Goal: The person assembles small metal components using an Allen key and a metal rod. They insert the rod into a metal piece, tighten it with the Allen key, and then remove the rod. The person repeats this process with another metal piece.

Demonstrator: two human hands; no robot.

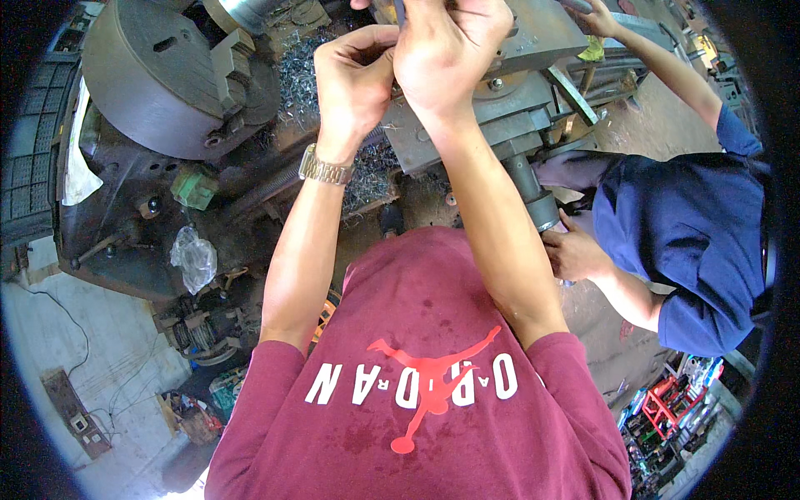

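Note:
Both of my hands are raised close together over the lathe, at the upper edge of the head view. My left hand, with a metal watch on its wrist, has its fingers curled in a pinch beside the right one. My right hand is closed, its back toward me. A dark thin piece shows between the hands at the picture's edge; its kind is cut off from view. To the left stands the big round lathe chuck with a stepped jaw. Below my hands lies the lathe carriage.
Curly metal shavings lie on the lathe bed. On the right, a co-worker in a dark blue shirt has one hand at a grey cylindrical part. A clear plastic bag hangs at left near a green wrapped thing.

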